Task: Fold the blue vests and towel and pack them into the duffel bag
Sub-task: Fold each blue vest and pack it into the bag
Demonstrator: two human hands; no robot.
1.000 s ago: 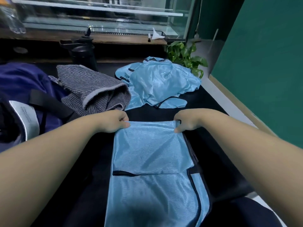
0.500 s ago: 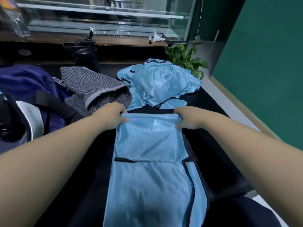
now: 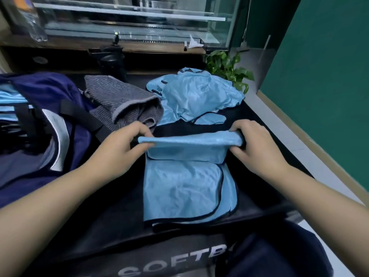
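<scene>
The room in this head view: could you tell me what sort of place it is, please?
Probably a shop or club counter area: a glass display case stands behind a black table with a potted plant beside it.

Blue vests, grey towel and navy duffel bag on a dark table

A partly folded blue vest lies at centre, its far edge lifted; crumpled vests sit upper centre beside the folded striped towel; the open duffel bag fills the left.
</scene>
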